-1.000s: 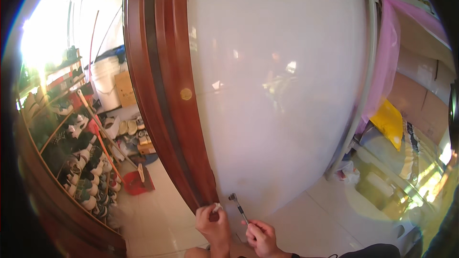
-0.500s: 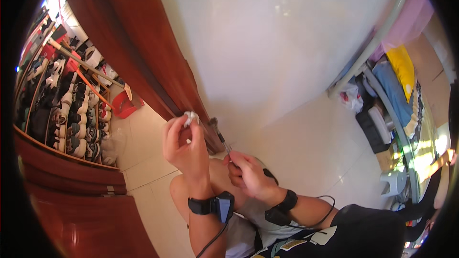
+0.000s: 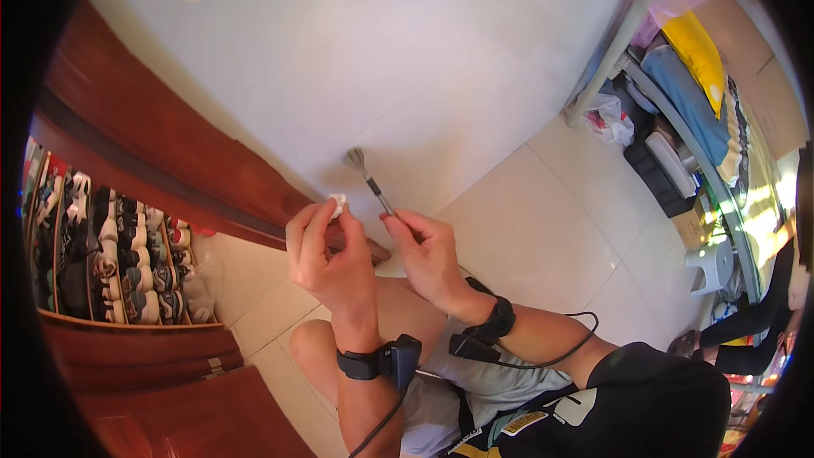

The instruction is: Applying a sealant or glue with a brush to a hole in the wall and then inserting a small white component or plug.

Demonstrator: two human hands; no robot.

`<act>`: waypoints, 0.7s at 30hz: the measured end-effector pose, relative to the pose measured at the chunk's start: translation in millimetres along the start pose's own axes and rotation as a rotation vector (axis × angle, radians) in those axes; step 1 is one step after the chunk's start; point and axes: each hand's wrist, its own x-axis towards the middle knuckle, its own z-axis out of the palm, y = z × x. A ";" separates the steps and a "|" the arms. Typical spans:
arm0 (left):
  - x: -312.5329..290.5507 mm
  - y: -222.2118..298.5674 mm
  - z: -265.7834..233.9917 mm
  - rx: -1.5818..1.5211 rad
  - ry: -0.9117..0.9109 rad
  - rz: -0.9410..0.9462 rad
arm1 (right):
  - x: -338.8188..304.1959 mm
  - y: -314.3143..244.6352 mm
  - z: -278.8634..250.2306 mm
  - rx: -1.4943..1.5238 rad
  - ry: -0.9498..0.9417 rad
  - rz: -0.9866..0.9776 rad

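Observation:
My left hand [image 3: 332, 259] pinches a small white crumpled wad [image 3: 338, 203], perhaps tissue, between thumb and fingers, close to the reddish-brown wooden door frame [image 3: 212, 165]. In my right hand [image 3: 431, 259] is a slim brush [image 3: 373, 190], gripped by its handle end. Its greyish bristle head points up and away toward the glossy white wall [image 3: 424, 76]. Whether the bristles touch the wall I cannot tell. Both hands are held above my bent knees, side by side and apart.
Beyond the frame at left stands a shoe rack [image 3: 127, 322] full of shoes. A wooden door [image 3: 186, 416] is at lower left. To the right are a white plastic bag [image 3: 609, 119], a grey stool [image 3: 710, 267] and a bed-like surface with a yellow cushion [image 3: 695, 51]. Another person's dark-clothed leg [image 3: 746, 335] shows at far right.
My view has turned, so the door frame slants more and more wall shows. The brush has swung up away from the frame and in front of the wall. Both hands keep their hold.

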 end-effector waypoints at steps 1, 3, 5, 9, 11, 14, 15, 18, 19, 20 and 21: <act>2.3 2.2 8.2 0.043 -0.022 0.027 | 2.0 10.2 -7.3 0.015 0.005 0.039; 15.1 7.4 12.1 0.094 -0.020 0.109 | 10.5 3.5 -6.4 0.002 0.045 0.001; 26.1 13.0 17.4 0.150 -0.026 0.179 | 18.5 -9.6 -4.5 -0.016 0.084 -0.018; 45.5 19.2 35.4 0.115 -0.020 0.194 | 22.8 -5.7 -3.7 0.168 0.154 0.052; 49.6 13.8 44.4 0.208 -0.065 0.264 | 17.7 7.7 -7.9 0.190 0.167 0.128; 37.7 -1.5 50.5 0.250 -0.146 0.360 | 17.1 18.7 -10.7 0.186 0.134 0.219; 29.5 -10.9 51.5 0.246 -0.166 0.360 | 24.5 16.1 -13.5 0.211 0.128 0.183; 17.9 -27.4 50.8 0.286 -0.322 0.349 | 40.2 4.2 -19.1 0.317 0.139 0.168; 17.5 -29.8 48.7 0.307 -0.338 0.348 | 41.3 2.0 -20.0 0.394 0.146 0.180; 17.9 -25.7 49.0 0.325 -0.352 0.347 | 37.9 5.6 -20.8 0.397 0.154 0.186; 19.7 -20.5 50.5 0.327 -0.361 0.347 | 31.2 9.4 -20.7 0.428 0.152 0.303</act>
